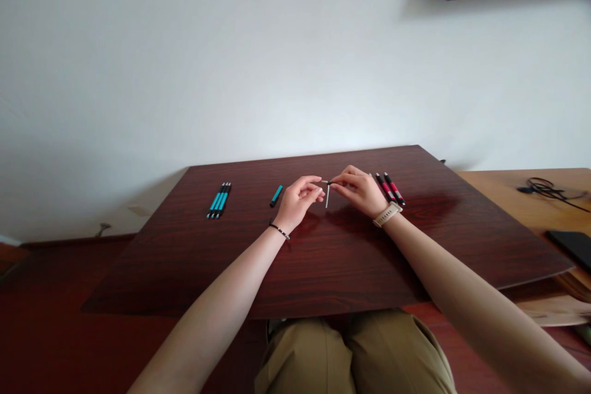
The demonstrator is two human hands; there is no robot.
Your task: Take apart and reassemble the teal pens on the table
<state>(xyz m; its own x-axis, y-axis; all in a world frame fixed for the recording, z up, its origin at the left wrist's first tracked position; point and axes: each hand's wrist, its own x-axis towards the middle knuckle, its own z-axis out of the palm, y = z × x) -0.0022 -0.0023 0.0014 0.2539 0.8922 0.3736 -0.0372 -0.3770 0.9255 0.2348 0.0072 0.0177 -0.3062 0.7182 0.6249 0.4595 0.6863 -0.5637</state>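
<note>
Over the middle of the table, my right hand (360, 189) pinches a small black pen part (329, 183) with a pale tip pointing left. Just below it shows a thin white pen refill (327, 197); whether it lies on the table or hangs from my fingers I cannot tell. My left hand (299, 200) is close by on the left, thumb and fingers apart, its fingertips beside the pale tip. Left of that hand lies a short teal pen barrel (276, 196) with a black end.
Several teal pens (218, 201) lie side by side on the dark wooden table (194, 271) at the left. Red and black pens (390, 189) lie beyond my right wrist. A lighter desk (498, 188) at the right bears a black cable (549, 188) and a dark flat object (572, 246).
</note>
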